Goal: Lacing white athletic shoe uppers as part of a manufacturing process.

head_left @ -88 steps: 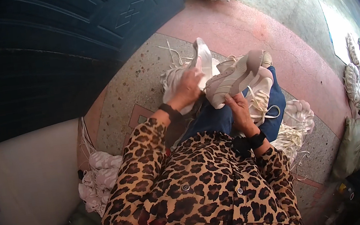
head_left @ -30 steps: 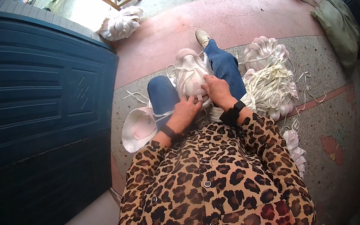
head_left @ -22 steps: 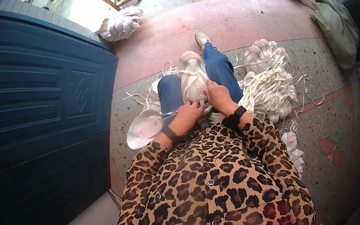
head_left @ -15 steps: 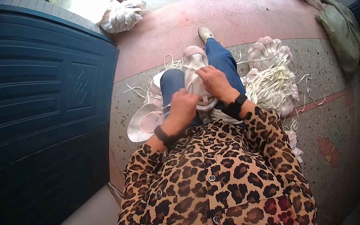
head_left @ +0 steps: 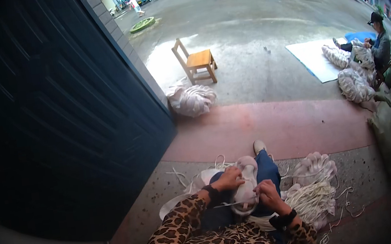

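Pale shoe upper (head_left: 245, 184) lies on the person's lap, across the blue-jeaned legs (head_left: 267, 168), and everything else sits around it. Left hand (head_left: 227, 179) rests on its left edge with fingers curled down onto the material, pinching it. Right hand (head_left: 266, 194) sits at its lower right side, fingers closed on a thin white lace (head_left: 226, 205) that runs leftward across the near end of the upper. Just right of the upper, on the speckled floor, lies a heap of white laces (head_left: 311, 195) with more pale uppers (head_left: 316, 168) stacked behind it. Left of it stands the dark blue door (head_left: 62, 120). Well beyond it stand a bundle of pale uppers (head_left: 191, 100) and a small wooden chair (head_left: 196, 62); far off to the right, another person (head_left: 379, 46) sits among similar bundles.
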The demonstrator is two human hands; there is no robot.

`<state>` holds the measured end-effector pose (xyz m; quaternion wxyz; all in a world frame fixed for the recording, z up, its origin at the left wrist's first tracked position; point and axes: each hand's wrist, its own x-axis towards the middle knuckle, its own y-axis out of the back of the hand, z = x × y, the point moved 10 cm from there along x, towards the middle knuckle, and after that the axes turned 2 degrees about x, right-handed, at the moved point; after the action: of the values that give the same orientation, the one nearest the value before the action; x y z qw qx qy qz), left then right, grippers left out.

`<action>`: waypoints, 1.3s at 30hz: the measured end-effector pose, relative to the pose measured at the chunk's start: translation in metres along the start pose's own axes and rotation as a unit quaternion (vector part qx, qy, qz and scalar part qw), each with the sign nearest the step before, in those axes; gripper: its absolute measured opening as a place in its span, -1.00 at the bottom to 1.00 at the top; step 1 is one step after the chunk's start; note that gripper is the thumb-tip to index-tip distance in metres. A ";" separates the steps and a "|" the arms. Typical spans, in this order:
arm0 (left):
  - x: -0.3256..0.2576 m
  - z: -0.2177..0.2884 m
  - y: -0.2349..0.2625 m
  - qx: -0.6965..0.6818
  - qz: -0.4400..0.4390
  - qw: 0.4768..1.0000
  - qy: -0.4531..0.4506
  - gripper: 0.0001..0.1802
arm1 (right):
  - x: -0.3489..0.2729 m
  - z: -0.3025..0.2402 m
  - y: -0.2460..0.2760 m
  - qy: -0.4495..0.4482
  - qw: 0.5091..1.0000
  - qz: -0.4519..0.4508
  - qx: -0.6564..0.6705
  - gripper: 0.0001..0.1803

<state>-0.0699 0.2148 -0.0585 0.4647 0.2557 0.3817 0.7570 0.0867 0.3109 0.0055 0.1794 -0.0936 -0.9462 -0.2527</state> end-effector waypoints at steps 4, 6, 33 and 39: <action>0.019 -0.006 -0.039 0.086 -0.153 0.984 0.024 -0.68 | -0.023 0.007 0.015 -0.025 0.998 0.058 -0.007 -0.82; 0.021 -0.007 -0.039 0.053 -0.154 0.986 0.030 -0.68 | -0.021 0.012 0.014 -0.039 0.996 0.076 -0.040 -0.82; -0.077 -0.128 0.123 -0.268 -0.174 0.906 0.277 -0.67 | -0.329 0.087 0.275 -0.192 0.608 0.624 0.452 -0.83; -0.263 -0.180 0.178 -0.060 -0.302 0.865 0.397 -0.52 | -0.369 0.133 0.288 -0.193 0.584 0.604 0.507 -0.89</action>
<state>-0.1784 -0.1322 -0.0259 0.4943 -0.2223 0.5462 0.6387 0.4638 0.5928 -0.1166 0.1219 -0.5838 -0.6591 0.4581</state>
